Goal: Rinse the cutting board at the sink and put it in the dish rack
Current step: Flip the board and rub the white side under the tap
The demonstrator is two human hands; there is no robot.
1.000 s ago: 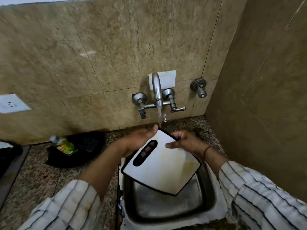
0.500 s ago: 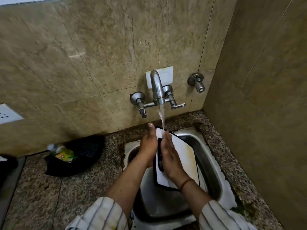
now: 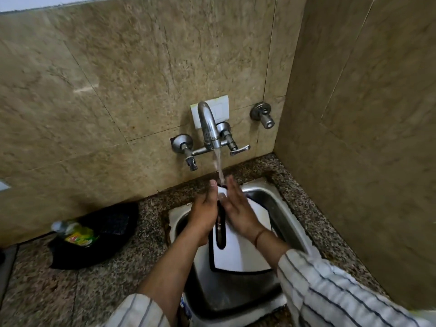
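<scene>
White with a black rim, the cutting board (image 3: 236, 253) stands nearly on edge over the steel sink (image 3: 285, 204), held between the two hands. The left hand (image 3: 204, 213) grasps the board's left edge from behind, with the thumb pointing up along the rim, just above the long handle slot (image 3: 220, 237). The right hand (image 3: 238, 208) lies flat against the board's white face, fingers straight and together, pressing and gripping nothing. Water (image 3: 219, 166) runs from the tap (image 3: 208, 126) straight above the fingertips and lands on the board's top corner between the two hands.

Speckled granite counter (image 3: 106, 291) surrounds the sink. Well to the left of the left hand, a plastic bottle (image 3: 77, 234) with a green and yellow label lies on a black bag (image 3: 106, 230) against the wall. Beige stone tiles (image 3: 118, 79) cover the wall behind the tap and the side wall close to the right of the right hand. A separate valve (image 3: 263, 114) is fixed to the wall above and to the right of the hands. Striped sleeves (image 3: 330, 291) cover both forearms.
</scene>
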